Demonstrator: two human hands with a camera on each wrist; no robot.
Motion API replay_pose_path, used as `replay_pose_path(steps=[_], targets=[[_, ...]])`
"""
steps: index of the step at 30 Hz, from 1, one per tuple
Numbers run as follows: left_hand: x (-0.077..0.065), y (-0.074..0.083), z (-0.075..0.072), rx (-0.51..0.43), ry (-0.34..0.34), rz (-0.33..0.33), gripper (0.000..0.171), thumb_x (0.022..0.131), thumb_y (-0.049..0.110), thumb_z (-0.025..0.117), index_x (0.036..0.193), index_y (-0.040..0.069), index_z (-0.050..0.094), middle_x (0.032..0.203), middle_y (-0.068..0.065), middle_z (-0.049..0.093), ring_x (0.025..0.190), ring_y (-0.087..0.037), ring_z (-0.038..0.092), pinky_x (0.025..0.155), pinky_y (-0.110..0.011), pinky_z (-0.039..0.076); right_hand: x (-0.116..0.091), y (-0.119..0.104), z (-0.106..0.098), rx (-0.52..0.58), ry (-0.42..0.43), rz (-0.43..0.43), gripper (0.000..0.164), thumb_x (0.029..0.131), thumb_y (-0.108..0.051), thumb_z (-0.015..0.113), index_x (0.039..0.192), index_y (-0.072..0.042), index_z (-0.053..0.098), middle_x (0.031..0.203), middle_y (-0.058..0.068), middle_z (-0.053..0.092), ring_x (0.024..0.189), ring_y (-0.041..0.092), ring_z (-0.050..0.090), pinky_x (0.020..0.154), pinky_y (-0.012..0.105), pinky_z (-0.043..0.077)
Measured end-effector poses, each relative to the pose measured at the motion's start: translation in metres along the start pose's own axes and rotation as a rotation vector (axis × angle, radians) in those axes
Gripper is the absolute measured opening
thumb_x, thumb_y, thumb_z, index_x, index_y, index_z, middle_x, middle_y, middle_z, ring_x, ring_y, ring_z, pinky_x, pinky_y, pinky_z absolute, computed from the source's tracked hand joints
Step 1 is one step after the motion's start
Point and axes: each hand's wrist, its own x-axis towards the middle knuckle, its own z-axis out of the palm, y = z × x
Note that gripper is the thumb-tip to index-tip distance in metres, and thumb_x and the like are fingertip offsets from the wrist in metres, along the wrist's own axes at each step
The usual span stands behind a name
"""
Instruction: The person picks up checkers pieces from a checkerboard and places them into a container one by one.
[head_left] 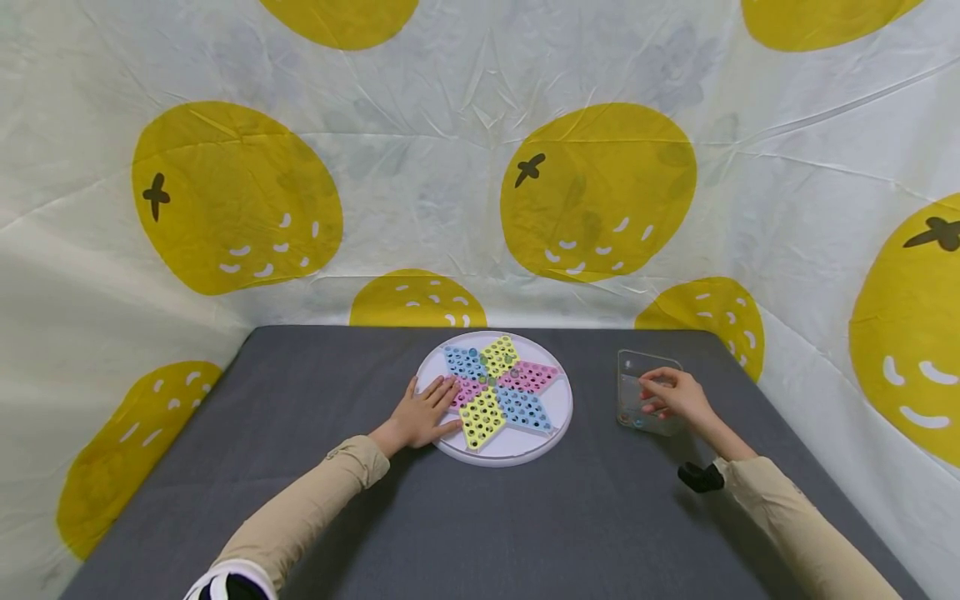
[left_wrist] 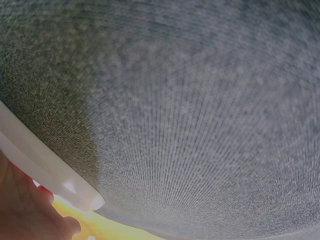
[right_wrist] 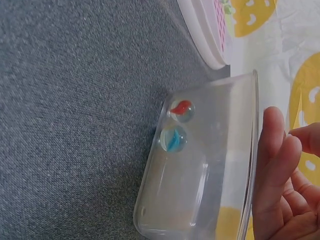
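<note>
A white round Chinese checkers board (head_left: 555, 421) lies on the table, its star in yellow, blue and pink. My left hand (head_left: 425, 412) rests on the board's left side, fingers spread over the pink point. Some marbles (head_left: 491, 381) sit in holes toward the star's centre and far points. To the right stands a clear plastic box (head_left: 628, 392). A red-swirled marble (right_wrist: 182, 110) and a blue-swirled marble (right_wrist: 173, 139) lie in it. Over the box's rim hovers my right hand (head_left: 677, 394), fingers loosely bent; no marble shows between them.
A dark grey cloth (head_left: 517, 525) covers the table. Behind it and along both sides hangs a white curtain (head_left: 420, 200) with large yellow fruit prints. A black strap piece (head_left: 701, 477) sticks out at the right wrist.
</note>
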Motion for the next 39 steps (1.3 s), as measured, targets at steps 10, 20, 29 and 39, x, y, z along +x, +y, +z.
replay_pose_path(steps=[10, 20, 29, 39], targets=[[0.0, 0.001, 0.0, 0.004, 0.004, -0.003, 0.071, 0.089, 0.061, 0.024, 0.145, 0.019, 0.013, 0.152, 0.002, 0.01, 0.139, -0.019, 0.011, 0.107, -0.055, 0.007, 0.008, 0.004, -0.002, -0.028, 0.028, 0.002, 0.049, 0.09, -0.033, 0.05, 0.12, 0.004, 0.047, 0.089, 0.014, 0.068, 0.068, 0.017, 0.067, 0.056, 0.036, 0.052], [-0.005, 0.006, -0.012, -0.009, -0.001, 0.0, 0.067, 0.09, 0.056, 0.029, 0.143, 0.015, 0.02, 0.15, -0.002, 0.017, 0.138, -0.023, 0.017, 0.106, -0.057, 0.011, 0.013, 0.008, -0.001, -0.039, 0.05, 0.029, 0.047, 0.09, -0.033, 0.05, 0.12, 0.003, 0.048, 0.091, 0.016, 0.068, 0.066, 0.015, 0.067, 0.056, 0.035, 0.053], [-0.005, 0.006, -0.015, 0.014, -0.014, -0.008, 0.068, 0.09, 0.057, 0.027, 0.144, 0.015, 0.018, 0.151, -0.001, 0.016, 0.139, -0.021, 0.016, 0.107, -0.056, 0.01, 0.013, 0.003, -0.002, -0.042, 0.068, 0.015, 0.049, 0.091, -0.033, 0.048, 0.122, 0.005, 0.046, 0.093, 0.02, 0.066, 0.065, 0.013, 0.067, 0.054, 0.029, 0.052], [-0.005, 0.006, -0.013, 0.014, -0.023, -0.013, 0.069, 0.09, 0.058, 0.027, 0.144, 0.016, 0.017, 0.151, 0.0, 0.015, 0.139, -0.02, 0.016, 0.107, -0.056, 0.01, 0.013, 0.004, -0.003, -0.012, 0.06, 0.033, 0.053, 0.09, -0.036, 0.049, 0.123, 0.005, 0.045, 0.085, 0.008, 0.068, 0.064, 0.011, 0.067, 0.055, 0.029, 0.052]])
